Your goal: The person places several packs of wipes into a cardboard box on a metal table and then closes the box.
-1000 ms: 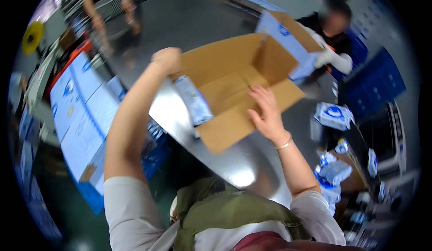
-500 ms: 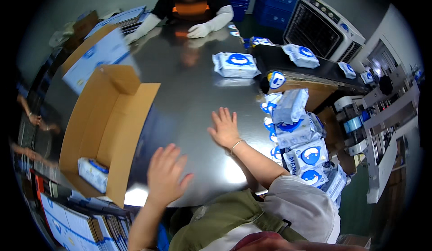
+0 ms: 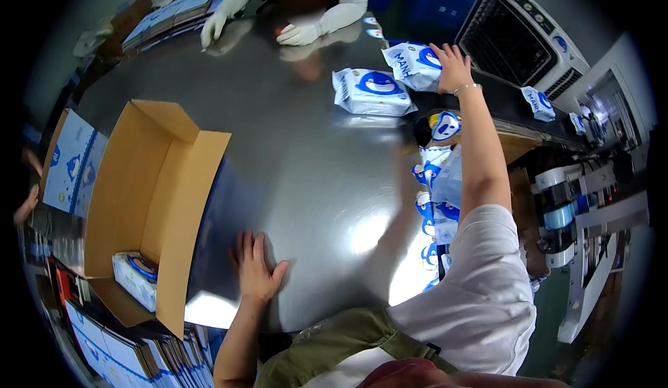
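My right hand (image 3: 454,69) is stretched to the far right and closed round the right end of a white and blue soft pack of wipes (image 3: 410,65) at the end of the black conveyor. Next to it, on the metal table, lies another wipes pack (image 3: 376,90) of the same kind. My left hand (image 3: 257,270) rests on the near part of the table with its fingers apart and nothing in it. To its left, an open cardboard box (image 3: 198,214) lies on its side, with one wipes pack (image 3: 136,277) inside at the near end.
Further packs (image 3: 538,103) come along the conveyor (image 3: 497,99). Several packs (image 3: 445,172) are heaped beside the table's right edge, partly behind my arm. Across the metal table (image 3: 292,151), a co-worker's white-gloved hand (image 3: 299,35) rests. Flat cartons (image 3: 125,346) stand at near left.
My right hand has moved from the table's middle out to the wipes pack, which is now further left at the conveyor's end. The blue-white carton behind the box has shifted left.
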Tool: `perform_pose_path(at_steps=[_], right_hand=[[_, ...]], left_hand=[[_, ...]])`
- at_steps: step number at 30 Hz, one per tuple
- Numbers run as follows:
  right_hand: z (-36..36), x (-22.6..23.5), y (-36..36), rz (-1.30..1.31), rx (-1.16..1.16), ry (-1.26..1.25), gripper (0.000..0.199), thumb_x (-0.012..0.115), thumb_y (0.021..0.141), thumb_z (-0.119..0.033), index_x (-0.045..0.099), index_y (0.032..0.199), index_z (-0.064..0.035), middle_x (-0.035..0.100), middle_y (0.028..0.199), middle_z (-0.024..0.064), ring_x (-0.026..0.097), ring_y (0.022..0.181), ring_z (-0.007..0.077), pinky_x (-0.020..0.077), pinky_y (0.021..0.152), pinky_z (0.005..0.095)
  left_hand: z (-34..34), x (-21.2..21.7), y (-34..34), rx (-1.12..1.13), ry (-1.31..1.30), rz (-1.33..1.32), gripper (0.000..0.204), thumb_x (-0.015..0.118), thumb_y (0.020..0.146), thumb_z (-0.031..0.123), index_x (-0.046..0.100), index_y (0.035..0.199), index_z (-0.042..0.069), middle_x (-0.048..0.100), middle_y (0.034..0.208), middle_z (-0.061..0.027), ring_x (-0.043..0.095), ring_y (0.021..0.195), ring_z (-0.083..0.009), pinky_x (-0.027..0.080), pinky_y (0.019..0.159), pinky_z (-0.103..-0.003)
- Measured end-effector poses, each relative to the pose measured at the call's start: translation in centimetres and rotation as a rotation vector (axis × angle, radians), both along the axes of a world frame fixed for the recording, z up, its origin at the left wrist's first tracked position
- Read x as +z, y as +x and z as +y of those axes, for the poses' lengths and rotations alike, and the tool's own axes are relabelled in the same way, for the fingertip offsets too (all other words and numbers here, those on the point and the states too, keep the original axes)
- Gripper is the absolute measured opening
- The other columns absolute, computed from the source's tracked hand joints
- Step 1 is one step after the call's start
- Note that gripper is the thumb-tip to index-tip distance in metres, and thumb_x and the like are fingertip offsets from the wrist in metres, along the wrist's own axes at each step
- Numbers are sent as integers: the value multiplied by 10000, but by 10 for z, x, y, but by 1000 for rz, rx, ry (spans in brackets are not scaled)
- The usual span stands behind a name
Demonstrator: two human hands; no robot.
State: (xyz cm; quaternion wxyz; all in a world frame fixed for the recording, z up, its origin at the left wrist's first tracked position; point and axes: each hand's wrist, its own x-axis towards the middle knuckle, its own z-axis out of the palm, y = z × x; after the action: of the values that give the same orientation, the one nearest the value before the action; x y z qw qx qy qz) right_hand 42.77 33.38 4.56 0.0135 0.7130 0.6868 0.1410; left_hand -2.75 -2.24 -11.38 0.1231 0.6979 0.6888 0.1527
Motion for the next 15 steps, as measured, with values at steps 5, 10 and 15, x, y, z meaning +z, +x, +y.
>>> perform_pose_path(at_steps=[5, 10, 15], right_hand=[[44, 1, -71, 171, 261, -128, 963, 835, 448, -86, 499, 1344, -205, 507, 1331, 116, 466, 1260, 313, 337, 1082, 468], [21, -30, -108, 467, 447, -60, 916, 808, 404, -129, 549, 1283, -126, 563, 1146, 146, 557, 1078, 337, 470, 947, 347], [-131, -31, -148, 298, 642, 4, 730, 720, 577, -143, 517, 1269, -25, 544, 1103, 210, 534, 1044, 374, 429, 939, 441]], left_hand=[[-2, 4, -1, 19, 23, 11, 782, 617, 762, 561, 422, 1342, 73, 355, 1432, -217, 257, 1372, -394, 130, 1109, -604], [0, 10, -1, 27, 34, -54, 725, 649, 763, 487, 445, 1324, 74, 369, 1423, -216, 273, 1365, -394, 136, 1112, -597], [1, 1, -4, -19, 115, -71, 681, 687, 756, 401, 466, 1291, 42, 368, 1427, -224, 307, 1342, -403, 156, 1112, -582]])
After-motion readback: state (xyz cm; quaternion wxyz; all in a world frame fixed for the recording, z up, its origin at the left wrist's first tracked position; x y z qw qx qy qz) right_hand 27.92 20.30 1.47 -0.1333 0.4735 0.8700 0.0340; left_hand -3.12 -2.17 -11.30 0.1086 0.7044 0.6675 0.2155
